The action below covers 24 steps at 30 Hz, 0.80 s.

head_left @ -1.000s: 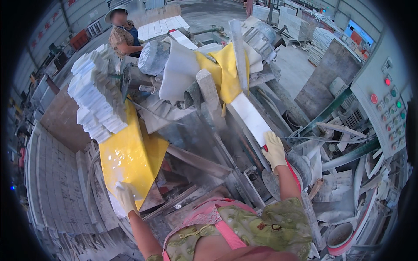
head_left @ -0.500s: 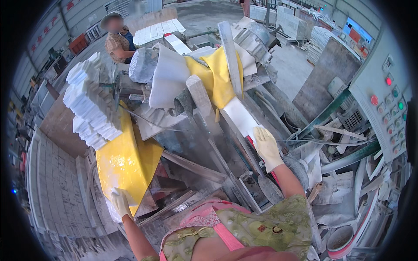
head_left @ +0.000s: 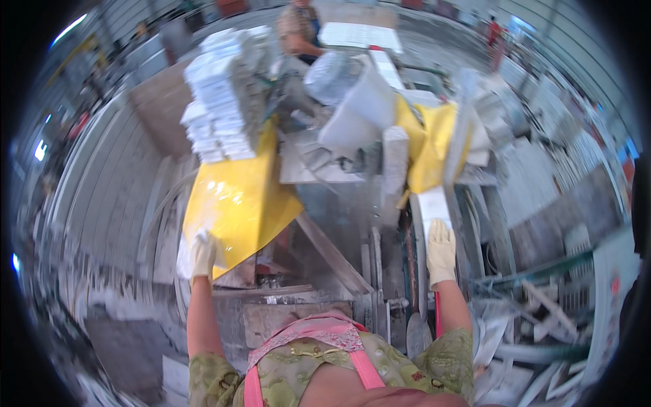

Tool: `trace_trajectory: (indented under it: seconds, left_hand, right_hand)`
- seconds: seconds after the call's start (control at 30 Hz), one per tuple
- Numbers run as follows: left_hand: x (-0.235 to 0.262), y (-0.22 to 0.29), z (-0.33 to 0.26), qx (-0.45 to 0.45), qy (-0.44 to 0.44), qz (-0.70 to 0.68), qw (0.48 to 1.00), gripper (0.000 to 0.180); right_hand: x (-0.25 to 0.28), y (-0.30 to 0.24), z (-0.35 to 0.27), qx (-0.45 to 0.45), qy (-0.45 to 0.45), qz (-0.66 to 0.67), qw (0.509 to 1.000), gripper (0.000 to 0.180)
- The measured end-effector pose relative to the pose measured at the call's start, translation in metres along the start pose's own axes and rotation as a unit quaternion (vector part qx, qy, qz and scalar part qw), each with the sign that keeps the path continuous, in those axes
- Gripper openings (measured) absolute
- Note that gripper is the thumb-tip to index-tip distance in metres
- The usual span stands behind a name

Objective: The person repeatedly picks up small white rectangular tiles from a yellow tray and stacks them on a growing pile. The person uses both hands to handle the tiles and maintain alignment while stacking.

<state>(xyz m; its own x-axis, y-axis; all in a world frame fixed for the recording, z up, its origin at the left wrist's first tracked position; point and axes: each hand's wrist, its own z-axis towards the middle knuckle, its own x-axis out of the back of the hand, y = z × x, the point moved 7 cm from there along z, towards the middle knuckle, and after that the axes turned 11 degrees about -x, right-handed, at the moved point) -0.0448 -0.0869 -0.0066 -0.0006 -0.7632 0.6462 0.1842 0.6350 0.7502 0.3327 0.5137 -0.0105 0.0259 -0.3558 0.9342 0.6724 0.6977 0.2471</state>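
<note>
Right gloved fingers (head_left: 439, 235) rest on a white slab (head_left: 433, 205).

White slab (head_left: 432, 205) deeper under yellow flap (head_left: 434, 146)

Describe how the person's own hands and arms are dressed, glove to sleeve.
The left hand and right hand wear pale cream gloves that end around the wrists. The forearms are bare between gloves and sleeves. The short, loose sleeves are olive green with a mottled pattern; blur hides finer detail.
</note>
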Motion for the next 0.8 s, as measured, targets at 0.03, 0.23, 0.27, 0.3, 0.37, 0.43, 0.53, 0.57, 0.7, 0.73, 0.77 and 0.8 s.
trace_trajectory:
  seconds: [0.03,0.23,0.27,0.3,0.37,0.43,0.53,0.57,0.7,0.73,0.77,0.8]
  left_hand:
    - [0.002,0.002,0.002,0.005,0.0,0.07,0.998,0.049]
    - [0.007,0.025,-0.005,0.059,-0.007,0.135,0.989,0.051]
    - [0.009,0.03,-0.006,0.056,-0.006,0.143,0.988,0.051]
    - [0.01,0.035,-0.007,0.054,-0.011,0.154,0.987,0.052]
    - [0.01,0.04,-0.008,0.058,-0.022,0.162,0.985,0.052]
    - [0.01,0.042,-0.007,0.056,-0.039,0.192,0.979,0.052]
    - [0.009,0.04,-0.005,0.059,-0.047,0.196,0.978,0.052]
    - [0.009,0.038,-0.004,0.056,-0.051,0.187,0.979,0.052]
    - [0.017,0.042,0.006,-0.034,-0.062,0.205,0.976,0.046]
    - [0.022,0.04,0.009,-0.028,-0.054,0.184,0.981,0.047]
    - [0.026,0.036,0.01,-0.016,-0.054,0.166,0.985,0.048]
    - [0.029,0.033,0.012,-0.007,-0.055,0.15,0.987,0.05]
  right_hand:
    - [0.003,-0.001,0.004,0.0,0.032,0.015,0.999,0.057]
    - [0.012,0.001,0.002,0.017,-0.029,0.005,0.999,0.064]
    - [0.019,0.002,0.004,0.021,-0.039,0.03,0.999,0.064]
    - [0.022,0.007,0.009,-0.006,-0.082,0.048,0.995,0.063]
    - [0.033,0.013,0.022,-0.055,-0.15,0.102,0.982,0.061]
    - [0.055,0.012,0.031,-0.144,-0.129,0.167,0.967,0.041]
    - [0.09,-0.027,0.028,-0.213,-0.095,0.47,0.851,0.034]
    - [0.099,-0.056,0.029,-0.205,-0.14,0.511,0.823,0.035]
    - [0.159,-0.217,0.004,-0.073,-0.209,0.708,0.67,0.041]
    - [0.174,-0.259,0.001,-0.062,-0.199,0.71,0.673,0.042]
    - [0.192,-0.295,-0.007,-0.04,-0.17,0.747,0.641,0.042]
    - [0.203,-0.337,-0.017,0.006,-0.237,0.805,0.544,0.042]
